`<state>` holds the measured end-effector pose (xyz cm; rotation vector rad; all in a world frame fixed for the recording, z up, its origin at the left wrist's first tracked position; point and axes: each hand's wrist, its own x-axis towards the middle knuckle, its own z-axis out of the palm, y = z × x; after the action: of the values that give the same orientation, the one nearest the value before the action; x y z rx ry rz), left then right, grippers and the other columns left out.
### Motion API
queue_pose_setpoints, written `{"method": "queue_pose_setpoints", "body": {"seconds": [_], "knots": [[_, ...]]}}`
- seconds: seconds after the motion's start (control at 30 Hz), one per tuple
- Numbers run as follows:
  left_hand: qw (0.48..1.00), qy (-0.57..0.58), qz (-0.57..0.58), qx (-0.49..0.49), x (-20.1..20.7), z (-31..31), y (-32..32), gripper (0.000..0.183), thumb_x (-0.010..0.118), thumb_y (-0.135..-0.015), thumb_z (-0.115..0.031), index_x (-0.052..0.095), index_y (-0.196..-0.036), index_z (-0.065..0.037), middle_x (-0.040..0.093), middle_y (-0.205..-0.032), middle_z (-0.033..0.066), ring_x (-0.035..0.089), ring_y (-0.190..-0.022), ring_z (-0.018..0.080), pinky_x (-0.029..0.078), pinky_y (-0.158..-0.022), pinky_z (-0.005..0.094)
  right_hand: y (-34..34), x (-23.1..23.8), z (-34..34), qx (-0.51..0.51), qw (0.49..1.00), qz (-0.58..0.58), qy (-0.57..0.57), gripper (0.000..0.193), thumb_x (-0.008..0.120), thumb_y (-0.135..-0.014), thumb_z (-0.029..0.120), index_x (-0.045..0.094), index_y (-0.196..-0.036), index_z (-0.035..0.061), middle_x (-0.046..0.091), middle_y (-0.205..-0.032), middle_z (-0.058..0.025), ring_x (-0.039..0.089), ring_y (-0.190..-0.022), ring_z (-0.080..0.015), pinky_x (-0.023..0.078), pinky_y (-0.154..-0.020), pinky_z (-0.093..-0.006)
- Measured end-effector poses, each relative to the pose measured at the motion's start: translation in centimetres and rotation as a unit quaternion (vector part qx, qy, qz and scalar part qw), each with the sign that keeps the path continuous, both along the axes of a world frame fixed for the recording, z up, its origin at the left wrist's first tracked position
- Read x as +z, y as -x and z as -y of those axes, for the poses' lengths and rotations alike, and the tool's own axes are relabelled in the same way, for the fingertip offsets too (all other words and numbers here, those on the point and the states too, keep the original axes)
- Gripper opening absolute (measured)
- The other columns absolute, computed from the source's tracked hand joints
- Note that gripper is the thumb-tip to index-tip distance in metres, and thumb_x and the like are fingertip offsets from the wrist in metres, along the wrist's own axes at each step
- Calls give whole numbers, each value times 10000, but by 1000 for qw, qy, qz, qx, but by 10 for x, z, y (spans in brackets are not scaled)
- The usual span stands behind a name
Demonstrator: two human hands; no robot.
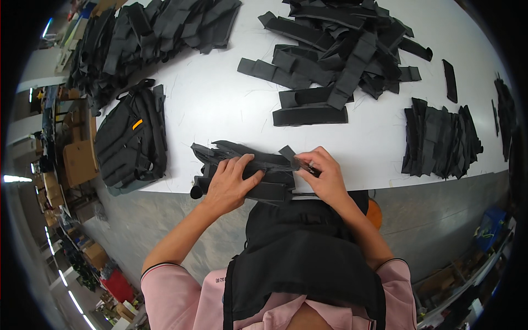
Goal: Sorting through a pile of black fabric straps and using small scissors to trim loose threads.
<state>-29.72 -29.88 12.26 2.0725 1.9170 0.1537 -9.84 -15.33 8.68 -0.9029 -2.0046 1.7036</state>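
At the near edge of the table lies a bundle of black fabric strips (pixel 275 190), layered and frayed along the edges. My left hand (pixel 228 184) grips it from above, with its thumb and fingers closed over the upper strips. At the bundle's right end, my right hand (pixel 324 173) is closed around a small dark tool (pixel 309 167) that looks like thread snips. Its fingers cover most of the tool. The tool's tip is close to a short black strip end (pixel 287 153) that sticks up from the bundle.
A loose heap of black strips (pixel 352 60) covers the table's far middle. More black pieces (pixel 159 33) are piled at far left, above a black backpack (pixel 132 137) with an orange tab. A stacked row of strips (pixel 440 140) and a single strip (pixel 450 81) lie to the right.
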Motion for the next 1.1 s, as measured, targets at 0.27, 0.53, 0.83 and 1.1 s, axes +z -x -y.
{"method": "queue_pose_setpoints", "body": {"seconds": [0.27,0.53,0.83,1.1], "knots": [[996,-58,11,-65,5,-14,-2,521,610,-639,7,530,-1117,-183,376,-1325,182,493,-1013,316,384,-818,389,-14,-4,-23,-147,982,-4,117,110,647,-782,40,548,-827,20,485,-711,-13,483,-575,-102,385,-514,-218],[719,118,583,359,11,-64,-23,550,631,-630,5,491,-1162,-15,569,-1079,152,572,-945,278,464,-860,383,-102,0,-55,-404,772,-213,443,213,600,-872,128,442,-730,123,405,-540,23,357,-417,-81,253,-393,-222],[398,261,829,292,10,-215,-161,517,625,-695,-47,463,-1181,20,570,-1064,138,583,-955,268,485,-866,406,-179,36,-63,-560,663,-340,361,178,593,-882,160,463,-769,116,390,-534,28,346,-436,-70,253,-402,-202],[504,273,787,230,-18,-322,-301,849,731,-726,-179,183,-1368,-85,338,-1344,120,373,-1214,242,354,-984,375,-263,37,-130,-714,669,-154,136,165,596,-879,223,551,-937,75,492,-671,14,403,-499,-46,254,-388,-192]]}}
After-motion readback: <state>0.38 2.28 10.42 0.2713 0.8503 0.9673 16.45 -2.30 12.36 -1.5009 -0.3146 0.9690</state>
